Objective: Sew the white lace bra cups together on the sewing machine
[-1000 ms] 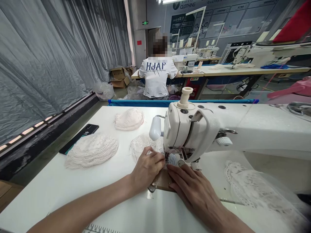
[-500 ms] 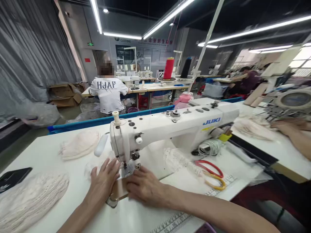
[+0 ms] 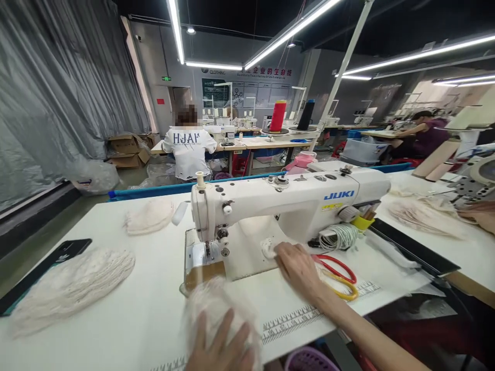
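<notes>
A white JUKI sewing machine (image 3: 286, 206) stands on the white table (image 3: 127, 319). My left hand (image 3: 220, 348) is at the table's near edge, fingers wrapped round a white lace piece (image 3: 209, 309) that is blurred by motion. My right hand (image 3: 299, 268) reaches under the machine's arm and lies on a pile of white lace (image 3: 268, 248), fingers curled onto it. The needle plate (image 3: 201, 255) by the presser foot is bare.
A lace stack (image 3: 73, 283) and a black phone (image 3: 58, 255) lie at the left; another lace piece (image 3: 149, 216) sits behind. Red and yellow scissors handles (image 3: 340, 281) and a white cord coil (image 3: 334, 237) lie right of my hand. A person in a white shirt (image 3: 188, 149) works behind; another person's hand (image 3: 483, 216) at the far right.
Both hands left the needle area. The left pulled the lace piece back to the near edge; the right moved right onto the lace pile under the machine arm. The view shifted slightly right.
</notes>
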Demonstrator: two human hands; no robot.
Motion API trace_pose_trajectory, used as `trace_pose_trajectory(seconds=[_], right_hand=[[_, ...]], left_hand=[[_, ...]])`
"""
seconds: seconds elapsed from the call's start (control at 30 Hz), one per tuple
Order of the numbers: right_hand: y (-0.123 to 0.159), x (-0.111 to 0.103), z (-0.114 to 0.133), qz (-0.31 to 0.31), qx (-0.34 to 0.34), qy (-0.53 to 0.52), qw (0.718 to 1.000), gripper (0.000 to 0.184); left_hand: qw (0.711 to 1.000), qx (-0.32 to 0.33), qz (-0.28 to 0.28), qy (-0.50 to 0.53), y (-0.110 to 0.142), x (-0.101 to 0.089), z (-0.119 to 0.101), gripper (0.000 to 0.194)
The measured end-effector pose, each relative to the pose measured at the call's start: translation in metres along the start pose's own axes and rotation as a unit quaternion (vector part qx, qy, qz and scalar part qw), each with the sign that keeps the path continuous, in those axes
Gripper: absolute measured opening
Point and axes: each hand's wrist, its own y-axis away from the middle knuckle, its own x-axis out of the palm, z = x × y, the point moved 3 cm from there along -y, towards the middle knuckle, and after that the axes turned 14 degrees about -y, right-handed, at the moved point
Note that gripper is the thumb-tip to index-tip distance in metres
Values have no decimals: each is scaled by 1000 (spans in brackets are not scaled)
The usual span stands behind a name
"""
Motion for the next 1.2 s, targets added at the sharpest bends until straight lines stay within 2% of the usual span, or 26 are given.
trace_pose_trajectory(seconds=[0.07,0.13,0.2,0.23,0.27,0.3,0.37,0.4,0.43,0.47,0.5,0.53,0.63,0.7,0.83,0.9,1.0,1.1,1.2], right_hand=[[-4,-20,0,-32,18,-29,999,19],[-10,-50,5,-63,39,-55,996,23],[-17,-83,21,-82,50,-76,992,24],[-19,-95,33,-90,61,-104,989,22],[-19,-104,49,-90,48,-127,987,19],[-19,-106,67,-65,18,-147,987,15],[-11,-95,106,14,-70,-205,976,18],[-5,-83,124,81,-115,-238,961,21],[3,-69,140,144,-161,-265,940,23],[10,-54,150,191,-189,-281,921,25],[16,-40,157,224,-200,-297,906,27],[19,-27,158,237,-200,-314,897,27],[18,5,141,212,-150,-316,912,23],[14,20,121,189,-147,-250,938,24],[14,29,85,164,-185,-138,959,31],[17,26,79,142,-170,-129,967,32],[20,19,92,134,-131,-185,965,30],[19,22,117,210,-92,-300,926,35],[14,31,134,283,-22,-384,879,37]], left_hand=[[992,32,39,113,-36,-11,6,38],[965,9,86,249,-70,-23,15,32],[920,-48,94,377,-94,-31,23,29],[878,-112,91,456,-100,-32,28,33],[814,-185,88,543,-101,-31,33,38],[730,-252,86,629,-97,-28,38,46],[540,-339,75,767,-76,-24,45,61],[463,-361,66,807,-62,-23,48,66],[411,-378,58,827,-47,-23,52,68],[388,-401,49,828,-30,-24,57,66],[391,-431,43,812,-14,-26,61,62],[413,-463,43,783,1,-28,65,57],[523,-511,63,679,28,-34,73,50],[577,-509,79,634,31,-36,74,43],[637,-493,99,584,26,-35,75,30],[656,-476,91,579,24,-34,75,28],[657,-457,75,594,23,-34,75,28],[648,-436,52,622,23,-37,73,30],[654,-412,37,634,23,-41,72,35]])
